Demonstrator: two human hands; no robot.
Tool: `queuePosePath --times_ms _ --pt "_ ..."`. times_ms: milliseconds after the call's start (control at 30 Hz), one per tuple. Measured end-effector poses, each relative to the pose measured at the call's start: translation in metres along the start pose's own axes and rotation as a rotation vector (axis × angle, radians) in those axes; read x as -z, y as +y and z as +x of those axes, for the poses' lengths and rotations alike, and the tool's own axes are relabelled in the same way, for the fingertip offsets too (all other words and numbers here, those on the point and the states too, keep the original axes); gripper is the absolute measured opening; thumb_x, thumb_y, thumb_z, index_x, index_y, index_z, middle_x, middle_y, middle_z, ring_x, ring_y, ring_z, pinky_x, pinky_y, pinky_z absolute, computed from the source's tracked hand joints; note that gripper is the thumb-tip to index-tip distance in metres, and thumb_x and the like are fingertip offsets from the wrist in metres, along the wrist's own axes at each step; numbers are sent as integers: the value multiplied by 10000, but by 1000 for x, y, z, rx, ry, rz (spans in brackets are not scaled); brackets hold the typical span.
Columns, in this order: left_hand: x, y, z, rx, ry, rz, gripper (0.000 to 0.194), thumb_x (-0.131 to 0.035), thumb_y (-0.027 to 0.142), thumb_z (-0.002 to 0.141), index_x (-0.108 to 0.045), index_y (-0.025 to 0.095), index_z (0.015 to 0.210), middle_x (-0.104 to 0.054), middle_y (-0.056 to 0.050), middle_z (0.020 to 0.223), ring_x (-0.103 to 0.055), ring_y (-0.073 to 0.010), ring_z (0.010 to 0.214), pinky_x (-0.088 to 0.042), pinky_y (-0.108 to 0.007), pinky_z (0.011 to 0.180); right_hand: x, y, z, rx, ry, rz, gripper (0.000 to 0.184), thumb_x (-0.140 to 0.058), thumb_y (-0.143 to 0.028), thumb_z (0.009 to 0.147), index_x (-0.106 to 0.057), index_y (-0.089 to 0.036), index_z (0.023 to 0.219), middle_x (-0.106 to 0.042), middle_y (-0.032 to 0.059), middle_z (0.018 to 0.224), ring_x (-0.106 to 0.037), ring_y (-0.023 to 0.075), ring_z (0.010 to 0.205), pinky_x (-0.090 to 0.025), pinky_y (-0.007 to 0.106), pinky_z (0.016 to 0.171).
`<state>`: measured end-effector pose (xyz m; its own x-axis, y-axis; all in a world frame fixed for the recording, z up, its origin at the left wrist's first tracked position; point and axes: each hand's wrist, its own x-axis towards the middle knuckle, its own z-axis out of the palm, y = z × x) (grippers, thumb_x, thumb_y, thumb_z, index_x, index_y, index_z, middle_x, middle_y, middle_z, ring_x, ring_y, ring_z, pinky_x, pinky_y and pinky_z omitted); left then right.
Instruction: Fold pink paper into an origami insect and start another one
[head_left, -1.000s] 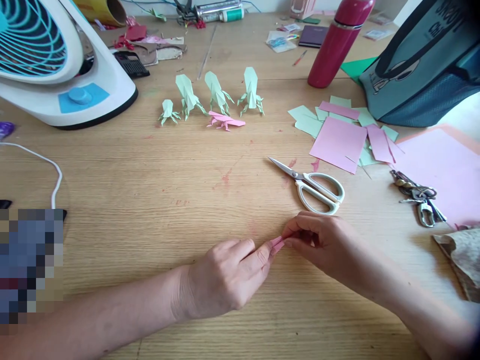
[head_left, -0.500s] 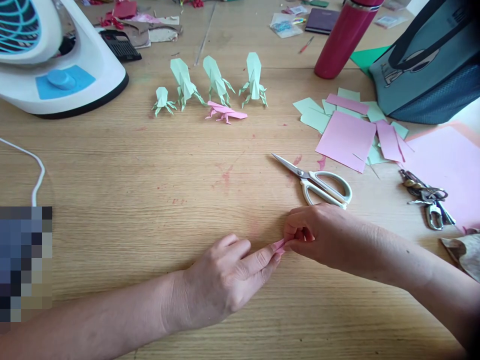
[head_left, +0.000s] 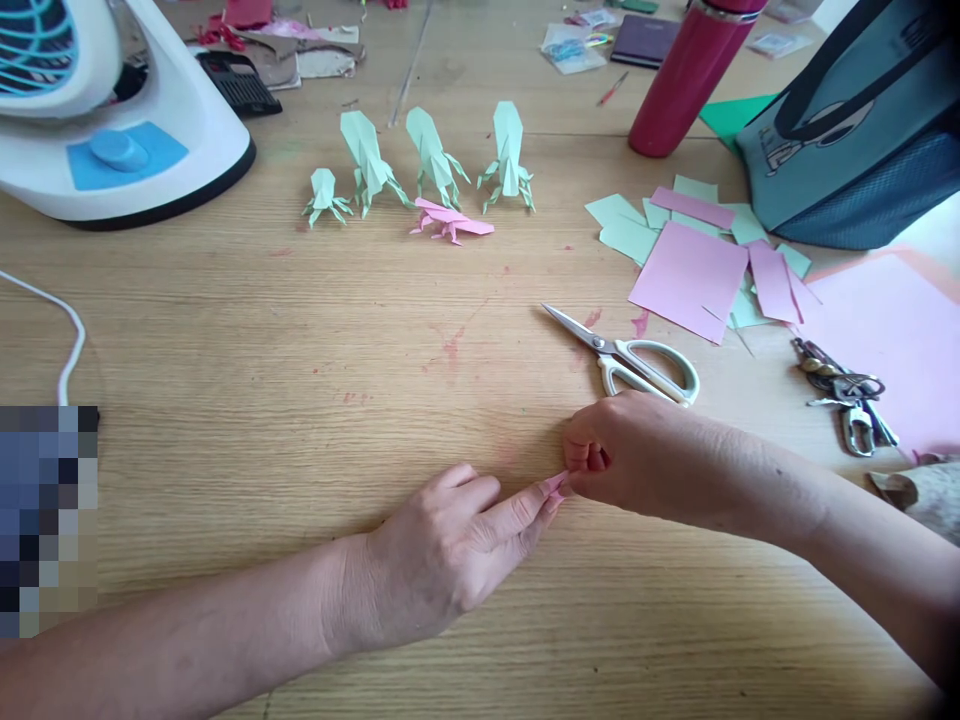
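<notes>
A small piece of folded pink paper (head_left: 556,484) is pinched between my two hands, low over the table. My left hand (head_left: 457,550) grips it from the left between its fingertips, and most of the paper is hidden by them. My right hand (head_left: 607,447) pinches the other end, its fingers curled in. Just beyond my right wrist lie open scissors (head_left: 630,362) with white handles. Farther off stand several pale green folded paper insects (head_left: 427,155), with a pink folded paper insect (head_left: 452,220) in front of them.
Pink and green paper pieces (head_left: 694,275) lie at the right, near a bunch of keys (head_left: 847,395) and a large pink sheet (head_left: 900,340). Behind them are a red bottle (head_left: 679,85) and a blue-grey bag (head_left: 862,140). A white fan (head_left: 180,110) stands at the left.
My right hand has turned slightly and its fingers have curled tighter at the paper's end. My left hand keeps its hold. The whole view has shifted a little.
</notes>
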<state>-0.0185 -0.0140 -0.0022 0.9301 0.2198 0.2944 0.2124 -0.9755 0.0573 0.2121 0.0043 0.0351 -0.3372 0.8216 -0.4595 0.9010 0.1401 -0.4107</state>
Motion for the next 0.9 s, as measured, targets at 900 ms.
queuePosePath --times_ms 900 --pt "2 5 3 -1 34 46 361 -472 83 923 -629 68 1248 -606 -170 1349 -636 -161 741 -530 -319 579 -15 1 -15 170 81 -21 163 -610 -120 856 -623 -188 708 -620 17 744 -566 147 650 -387 266 597"
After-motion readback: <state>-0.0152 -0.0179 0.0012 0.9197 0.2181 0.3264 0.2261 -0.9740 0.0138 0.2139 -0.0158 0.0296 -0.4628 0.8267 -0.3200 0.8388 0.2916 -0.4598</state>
